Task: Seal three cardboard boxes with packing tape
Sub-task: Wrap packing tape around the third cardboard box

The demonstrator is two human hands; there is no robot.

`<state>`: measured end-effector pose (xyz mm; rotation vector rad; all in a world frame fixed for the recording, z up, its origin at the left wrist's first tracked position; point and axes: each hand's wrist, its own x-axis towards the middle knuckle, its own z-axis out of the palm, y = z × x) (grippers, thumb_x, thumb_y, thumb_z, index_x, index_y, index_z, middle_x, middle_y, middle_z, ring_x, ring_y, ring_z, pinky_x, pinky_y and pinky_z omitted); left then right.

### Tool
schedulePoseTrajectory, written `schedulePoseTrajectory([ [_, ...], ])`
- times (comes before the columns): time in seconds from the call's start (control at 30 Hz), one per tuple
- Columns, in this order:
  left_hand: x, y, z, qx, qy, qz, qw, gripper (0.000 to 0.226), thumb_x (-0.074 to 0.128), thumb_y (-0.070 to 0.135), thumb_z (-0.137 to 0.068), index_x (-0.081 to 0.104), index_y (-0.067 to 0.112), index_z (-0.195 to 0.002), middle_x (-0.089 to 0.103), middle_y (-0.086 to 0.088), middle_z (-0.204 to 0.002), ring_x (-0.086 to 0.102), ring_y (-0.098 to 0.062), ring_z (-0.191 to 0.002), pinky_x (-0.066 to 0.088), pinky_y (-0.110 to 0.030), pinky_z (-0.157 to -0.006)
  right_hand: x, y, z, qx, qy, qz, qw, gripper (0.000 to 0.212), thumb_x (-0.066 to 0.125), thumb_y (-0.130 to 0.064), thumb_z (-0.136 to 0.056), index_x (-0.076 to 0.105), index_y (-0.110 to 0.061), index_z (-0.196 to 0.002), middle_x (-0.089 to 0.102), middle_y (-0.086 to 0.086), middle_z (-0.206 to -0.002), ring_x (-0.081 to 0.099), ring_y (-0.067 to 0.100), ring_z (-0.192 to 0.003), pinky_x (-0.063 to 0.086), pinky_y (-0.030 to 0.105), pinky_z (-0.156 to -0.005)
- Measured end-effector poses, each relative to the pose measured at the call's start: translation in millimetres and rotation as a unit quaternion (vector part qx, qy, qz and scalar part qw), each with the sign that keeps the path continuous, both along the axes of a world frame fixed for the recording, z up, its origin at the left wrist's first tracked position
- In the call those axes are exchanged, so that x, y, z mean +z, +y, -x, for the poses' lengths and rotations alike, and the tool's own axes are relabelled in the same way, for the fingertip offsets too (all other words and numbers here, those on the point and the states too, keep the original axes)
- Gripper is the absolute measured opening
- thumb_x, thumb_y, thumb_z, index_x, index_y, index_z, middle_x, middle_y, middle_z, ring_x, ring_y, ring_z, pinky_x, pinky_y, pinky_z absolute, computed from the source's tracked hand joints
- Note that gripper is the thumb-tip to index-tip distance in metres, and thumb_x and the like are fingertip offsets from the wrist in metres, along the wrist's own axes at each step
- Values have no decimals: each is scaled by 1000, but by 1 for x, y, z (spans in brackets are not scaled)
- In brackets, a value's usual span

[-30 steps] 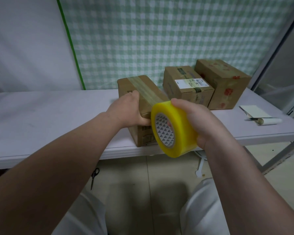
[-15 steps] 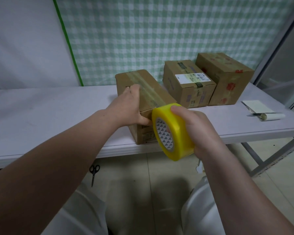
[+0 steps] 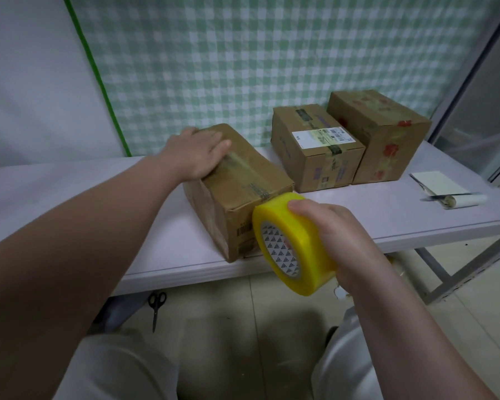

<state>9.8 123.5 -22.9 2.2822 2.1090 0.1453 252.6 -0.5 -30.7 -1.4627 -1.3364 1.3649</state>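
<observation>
Three cardboard boxes stand on the white table (image 3: 70,192). The nearest box (image 3: 243,192) sits at the front edge with a strip of tape along its top seam. My left hand (image 3: 197,154) lies flat on the far end of its top, fingers straight. My right hand (image 3: 338,241) grips a yellow roll of packing tape (image 3: 295,243) right in front of that box's near end. A second box (image 3: 315,148) with a white label and a third box (image 3: 381,134) with red prints stand side by side behind it to the right.
A white card (image 3: 436,183) and a small paper roll with a blade (image 3: 456,199) lie at the table's right end. Black scissors (image 3: 156,307) lie on the tiled floor under the table. A green checked cloth hangs behind. My knees show below.
My left hand has moved from the box's near end to its far top and now lies flat. The tape roll stays at the box's front end, slightly lower.
</observation>
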Motion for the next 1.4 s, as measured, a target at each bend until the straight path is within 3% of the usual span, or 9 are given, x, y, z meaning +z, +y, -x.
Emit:
schedulePoseTrajectory([
  [0.1,-2,20,9,22,-26,38,999,59,11,48,-101,10,19,-153,4,0,-161,-2,-25,-148,6,-54,-117,0,2,-2,15,-5,3,1000,23,63,-43,-84,64,-20,-87,71,6,-89,69,22,-78,56,35,-69],
  [0.33,-1,21,1,12,22,76,997,61,13,47,-102,5,14,-153,0,-3,-161,3,-22,-147,4,-53,-116,-2,10,0,5,-4,3,1000,35,64,-45,-82,68,-14,-97,72,8,-92,70,27,-82,58,40,-74],
  [0.67,-5,-51,-27,-155,-6,101,983,53,12,42,-103,5,22,-152,-3,6,-160,-3,-8,-146,-9,-34,-116,-6,11,3,-15,9,18,1000,37,66,-45,-80,68,-14,-100,73,10,-92,71,29,-81,57,46,-76],
  [0.77,-3,-75,-32,-221,-53,108,968,62,12,44,-91,11,28,-151,1,12,-158,-2,-3,-145,-10,-30,-115,-6,10,3,-21,12,20,1000,37,67,-44,-79,68,-13,-100,73,11,-93,70,30,-81,57,46,-77],
  [0.9,-5,-91,-37,-230,-38,94,968,70,22,36,-82,9,35,-151,1,8,-160,-3,-6,-146,-9,-42,-118,-6,8,5,-14,11,18,1000,36,67,-45,-80,68,-14,-100,72,9,-92,70,28,-82,57,43,-77],
  [1.03,-13,-94,-43,-208,10,44,977,73,44,26,-90,4,45,-148,0,3,-161,-2,-12,-147,-6,-50,-116,-10,6,7,-9,29,18,999,40,67,-47,-79,68,-16,-104,73,7,-96,70,26,-84,57,41,-78],
  [1.23,-12,-76,-28,-177,-57,53,981,83,64,19,-87,6,55,-134,8,8,-160,4,-18,-147,3,-50,-117,-22,-7,8,21,68,19,997,61,70,-56,-61,68,-17,-108,71,5,-108,67,25,-100,51,52,-94],
  [1.33,-12,-71,-27,-172,-55,71,981,81,64,19,-89,9,51,-139,7,8,-160,4,-17,-147,5,-47,-117,-24,-10,8,14,74,9,997,45,70,-47,-77,67,-16,-109,70,6,-105,67,25,-99,52,47,-92],
  [1.4,-11,-69,-27,-169,-60,75,981,81,64,19,-88,12,50,-142,7,8,-160,4,-17,-147,5,-47,-117,-27,-14,8,0,72,12,997,28,64,-41,-85,66,-16,-98,72,2,-92,67,21,-89,53,41,-85],
])
